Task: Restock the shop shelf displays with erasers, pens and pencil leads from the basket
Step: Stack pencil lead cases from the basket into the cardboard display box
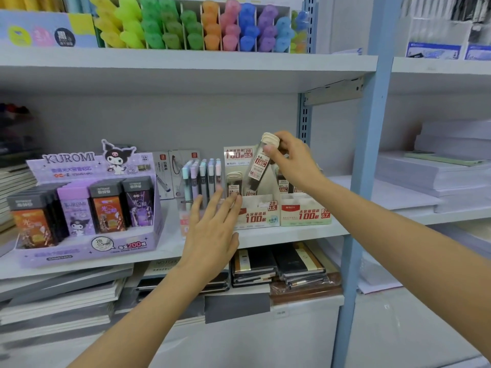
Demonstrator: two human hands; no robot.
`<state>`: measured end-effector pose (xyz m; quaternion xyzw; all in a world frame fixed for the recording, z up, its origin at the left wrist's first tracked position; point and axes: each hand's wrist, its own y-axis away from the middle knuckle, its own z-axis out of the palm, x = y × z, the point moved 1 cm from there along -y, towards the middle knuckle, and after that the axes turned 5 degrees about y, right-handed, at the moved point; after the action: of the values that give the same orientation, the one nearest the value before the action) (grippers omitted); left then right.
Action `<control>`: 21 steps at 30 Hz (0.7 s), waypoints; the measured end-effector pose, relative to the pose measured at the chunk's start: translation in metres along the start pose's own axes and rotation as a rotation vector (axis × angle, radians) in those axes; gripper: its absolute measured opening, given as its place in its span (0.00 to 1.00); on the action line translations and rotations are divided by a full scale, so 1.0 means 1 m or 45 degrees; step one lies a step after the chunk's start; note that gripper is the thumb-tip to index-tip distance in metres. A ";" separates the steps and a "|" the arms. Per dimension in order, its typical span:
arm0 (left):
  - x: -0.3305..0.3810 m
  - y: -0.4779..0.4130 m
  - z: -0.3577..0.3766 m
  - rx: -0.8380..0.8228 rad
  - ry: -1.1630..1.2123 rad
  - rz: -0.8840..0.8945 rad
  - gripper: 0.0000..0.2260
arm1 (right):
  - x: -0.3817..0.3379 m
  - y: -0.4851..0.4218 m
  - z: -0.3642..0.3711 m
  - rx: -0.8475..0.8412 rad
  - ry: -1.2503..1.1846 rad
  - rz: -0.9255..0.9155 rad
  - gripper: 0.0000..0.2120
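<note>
White shop shelving is filling the view, its middle shelf (292,233) carrying a purple Kuromi display (87,208), a rack of pastel pens (202,179) and two white lead boxes. The right hand (295,158) is reaching in with the forearm stretched out, fingers and thumb pinching the cap end of a pencil lead tube (259,163), which is hanging tilted above the 0.5 box (259,213). The left hand (212,235) is extending forward, palm down, fingers straight and spread, holding nothing, its fingertips lying close to that box's left edge, in front of the pens.
</note>
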<state>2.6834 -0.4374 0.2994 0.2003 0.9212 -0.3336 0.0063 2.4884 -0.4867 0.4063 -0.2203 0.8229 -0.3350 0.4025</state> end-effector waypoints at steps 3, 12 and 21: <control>0.002 -0.001 -0.005 0.036 0.038 0.013 0.30 | 0.010 0.000 0.002 -0.051 0.115 -0.012 0.08; 0.005 -0.001 -0.010 0.167 0.108 0.027 0.25 | 0.024 -0.003 0.020 -0.057 0.169 -0.087 0.11; 0.007 0.000 -0.008 0.147 0.115 0.010 0.27 | 0.017 -0.010 0.034 -0.185 0.278 -0.047 0.09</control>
<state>2.6784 -0.4299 0.3046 0.2187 0.8989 -0.3769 -0.0456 2.5068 -0.5173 0.3893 -0.2263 0.8798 -0.3038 0.2872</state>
